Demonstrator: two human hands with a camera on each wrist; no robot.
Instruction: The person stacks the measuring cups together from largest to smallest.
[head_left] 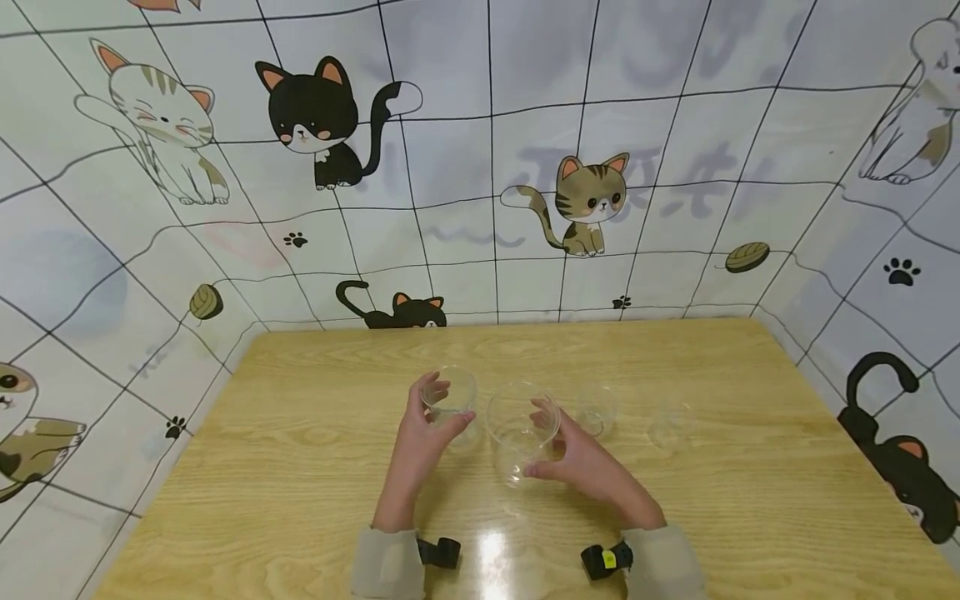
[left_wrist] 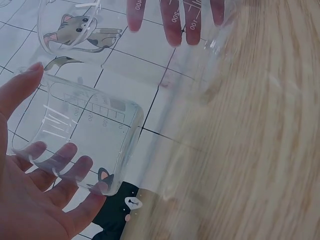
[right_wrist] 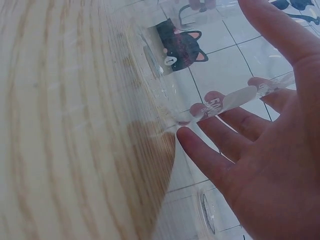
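Note:
Left of the table's middle, my left hand (head_left: 426, 435) grips a small clear glass beaker (head_left: 454, 402), thumb on the near side and fingers curled round the far side. White graduations show on the small beaker's wall in the left wrist view, and its mouth faces my palm there. My right hand (head_left: 583, 460) holds a larger clear beaker (head_left: 514, 442) round its right side, the thumb low on the near wall. White print runs along the large beaker's wall (right_wrist: 215, 107) in the right wrist view. The two beakers stand side by side, mouths up, in the head view.
Two more clear glass vessels, a nearer one (head_left: 597, 414) and a fainter one (head_left: 670, 425), stand to the right of my right hand. The wooden table (head_left: 300, 467) meets a cat-printed cloth wall (head_left: 465, 192) at its back and sides.

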